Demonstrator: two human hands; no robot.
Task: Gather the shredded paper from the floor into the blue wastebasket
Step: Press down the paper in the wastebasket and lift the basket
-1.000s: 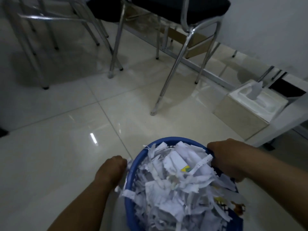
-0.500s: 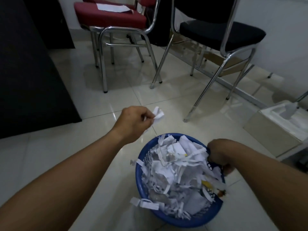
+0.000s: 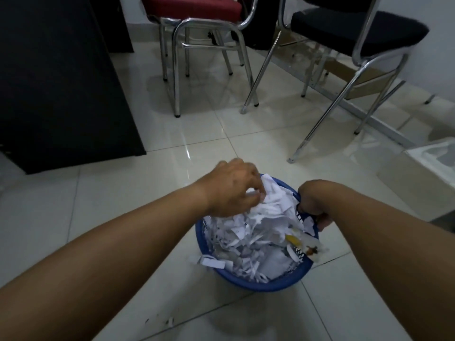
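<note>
1. Head view, basket: The blue basket (image 3: pixel 258 286) stands on the tiled floor (image 3: pixel 123 217), between the two forearms, in the lower centre of the view.
2. Head view, paper: Shredded paper (image 3: pixel 266 232) fills the basket above its rim. One strip (image 3: pixel 212 263) hangs over the near-left rim. A small scrap (image 3: pixel 170 322) lies on the floor, near the basket, on its near-left side.
3. Head view, left hand: The left hand (image 3: pixel 234 188) is above the far-left part of the heap. Its fingers are curled down and pinch a wad of paper at the top of the heap.
4. Head view, right hand: The right hand (image 3: pixel 312 200) is closed around the basket's far-right rim.
5. Head view, surroundings: A red chair (image 3: pixel 192 6) and a black chair (image 3: pixel 357 28), both on chrome legs, stand beyond the basket. A dark cabinet (image 3: pixel 61 82) is at far left. A pale box (image 3: pixel 430 166) sits at the right edge.
</note>
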